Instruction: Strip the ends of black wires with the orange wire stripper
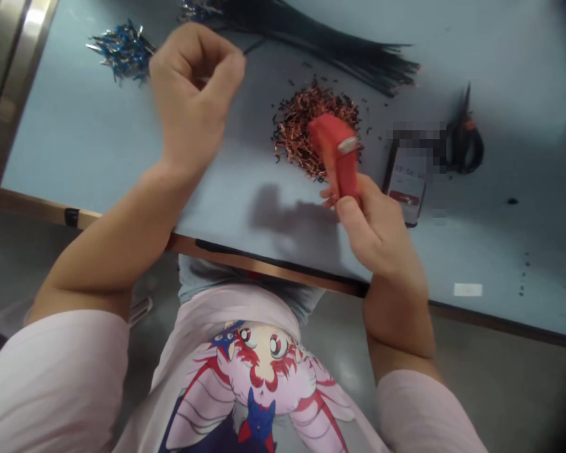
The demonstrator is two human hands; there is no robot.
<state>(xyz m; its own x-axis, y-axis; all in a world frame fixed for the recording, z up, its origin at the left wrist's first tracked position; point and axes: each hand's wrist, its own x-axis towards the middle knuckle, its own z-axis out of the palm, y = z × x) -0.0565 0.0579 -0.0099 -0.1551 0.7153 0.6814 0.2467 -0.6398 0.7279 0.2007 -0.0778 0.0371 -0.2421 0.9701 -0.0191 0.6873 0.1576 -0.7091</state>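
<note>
My left hand (195, 94) is raised over the table's left part, its fingers curled into a pinch. What it holds, if anything, is hidden; a thin dark strand shows beside the fingertips. In my right hand (377, 223) is a red wire stripper (334, 151), gripped by its handles with the head toward the scrap pile. Beneath that head lies a heap of copper strands and short black bits (297, 132). A bundle of long black wires (311, 38) stretches across the back, with metal and blue ends at its left. Left of my left hand sit several blue-and-silver terminals (125, 53).
A phone (408, 182) lies right of the wire stripper, with black-handled scissors (466, 141) beyond it. A white label (468, 289) is near the front edge of the blue-grey table (500, 245). A metal rail (16, 75) borders the left side.
</note>
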